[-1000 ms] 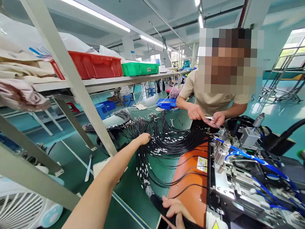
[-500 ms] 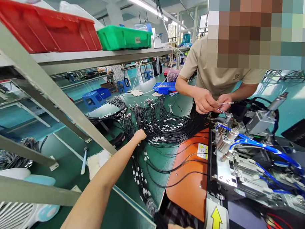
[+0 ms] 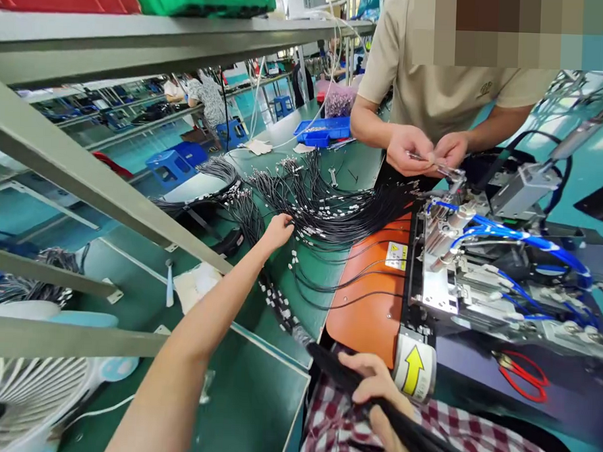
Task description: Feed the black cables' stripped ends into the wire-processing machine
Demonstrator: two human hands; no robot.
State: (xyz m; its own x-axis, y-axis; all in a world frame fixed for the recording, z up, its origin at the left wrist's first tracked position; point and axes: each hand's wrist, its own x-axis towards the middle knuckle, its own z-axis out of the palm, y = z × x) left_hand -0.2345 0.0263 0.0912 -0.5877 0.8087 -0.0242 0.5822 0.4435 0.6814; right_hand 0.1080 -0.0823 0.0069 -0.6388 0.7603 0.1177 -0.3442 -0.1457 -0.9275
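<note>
The left hand (image 3: 277, 230), fingers curled, lies among the loose cables (image 3: 326, 214), its grip unclear, while the right hand (image 3: 375, 387) is closed round a black bundle (image 3: 326, 360).

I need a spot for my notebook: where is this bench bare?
Bare: the green mat between the fan and the near edge, and the lower orange pad. Crowded: black cables around the left hand, the machine at right. Right hand grips a bundle.
</note>
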